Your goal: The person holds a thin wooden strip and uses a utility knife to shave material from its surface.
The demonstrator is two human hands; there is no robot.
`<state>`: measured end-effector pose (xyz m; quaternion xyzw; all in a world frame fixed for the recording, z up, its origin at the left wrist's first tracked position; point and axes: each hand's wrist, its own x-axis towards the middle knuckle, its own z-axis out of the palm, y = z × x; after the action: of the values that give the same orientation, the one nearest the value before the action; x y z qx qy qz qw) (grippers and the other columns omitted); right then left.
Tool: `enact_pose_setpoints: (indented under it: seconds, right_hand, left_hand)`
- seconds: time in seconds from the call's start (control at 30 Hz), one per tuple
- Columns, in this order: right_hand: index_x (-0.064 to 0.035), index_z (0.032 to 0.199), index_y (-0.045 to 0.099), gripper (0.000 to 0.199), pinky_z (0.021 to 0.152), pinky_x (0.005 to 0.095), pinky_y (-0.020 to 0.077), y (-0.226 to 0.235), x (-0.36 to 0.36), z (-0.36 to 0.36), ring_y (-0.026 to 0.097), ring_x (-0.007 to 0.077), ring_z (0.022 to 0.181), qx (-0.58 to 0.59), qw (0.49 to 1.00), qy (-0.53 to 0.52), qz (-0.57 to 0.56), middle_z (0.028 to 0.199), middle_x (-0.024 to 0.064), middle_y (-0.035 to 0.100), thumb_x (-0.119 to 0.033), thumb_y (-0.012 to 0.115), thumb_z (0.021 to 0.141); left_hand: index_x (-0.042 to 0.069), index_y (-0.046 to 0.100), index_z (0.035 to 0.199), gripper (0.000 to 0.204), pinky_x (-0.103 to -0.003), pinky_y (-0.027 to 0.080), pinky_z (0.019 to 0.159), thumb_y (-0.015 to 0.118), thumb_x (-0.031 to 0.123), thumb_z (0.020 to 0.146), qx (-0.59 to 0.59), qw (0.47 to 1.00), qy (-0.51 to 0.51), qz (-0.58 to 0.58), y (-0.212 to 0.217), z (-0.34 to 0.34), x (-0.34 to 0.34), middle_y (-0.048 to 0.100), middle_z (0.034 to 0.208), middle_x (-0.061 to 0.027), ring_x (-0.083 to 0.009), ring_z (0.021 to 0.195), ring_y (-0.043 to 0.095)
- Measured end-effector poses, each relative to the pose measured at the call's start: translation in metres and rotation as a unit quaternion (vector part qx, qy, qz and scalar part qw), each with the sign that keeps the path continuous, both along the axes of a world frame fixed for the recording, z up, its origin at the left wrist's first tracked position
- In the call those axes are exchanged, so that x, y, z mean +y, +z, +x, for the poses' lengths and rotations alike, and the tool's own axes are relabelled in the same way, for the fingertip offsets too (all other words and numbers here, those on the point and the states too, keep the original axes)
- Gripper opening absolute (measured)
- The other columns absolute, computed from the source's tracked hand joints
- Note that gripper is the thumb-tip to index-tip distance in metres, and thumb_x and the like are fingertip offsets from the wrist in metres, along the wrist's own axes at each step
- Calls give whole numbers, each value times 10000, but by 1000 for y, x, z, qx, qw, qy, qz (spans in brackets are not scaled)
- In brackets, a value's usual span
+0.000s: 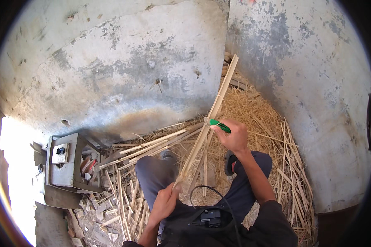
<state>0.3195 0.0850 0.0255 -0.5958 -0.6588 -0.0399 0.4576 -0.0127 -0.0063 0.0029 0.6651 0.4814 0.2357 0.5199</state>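
A long split bamboo strip (198, 143) slants from low at the left up toward the far wall, its hollow inner face showing. My left hand (166, 200) is closed round its lower end, above my left thigh. Against the strip's right edge, about halfway along, lies the short blade of a green-handled knife (221, 126). My right hand (235, 135) grips that knife, its fingers wrapped round the handle. The blade tip's exact contact with the bamboo is too small to make out.
Several bamboo strips (154, 145) lie left of my legs, and more lean in a bundle (290, 187) at the right. Straw-like shavings (251, 113) heap ahead by the walls. A wooden box (66, 164) stands at the left. A black cable (220, 194) loops over my lap.
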Motion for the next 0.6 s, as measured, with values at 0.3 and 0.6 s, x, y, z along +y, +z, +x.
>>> enact_pose_setpoints:
  seconds: [0.3,0.6]
  right_hand:
    - [-59,1017,835,410,512,389,405,0,33,78,550,229,514,45,991,-115,-43,634,93,636,-464,774,998]
    - [-35,1016,833,477,510,372,346,-3,57,92,481,169,503,12,998,-54,-29,597,52,588,-505,750,1018]
  left_hand:
    - [34,639,1006,321,-295,429,647,477,257,1171,19,998,-37,-38,-8,-15,-17,530,724,6,-84,688,497]
    - [48,637,1030,318,-253,383,601,479,278,1184,-26,996,-35,-73,-27,-25,-15,515,744,43,-42,664,454]
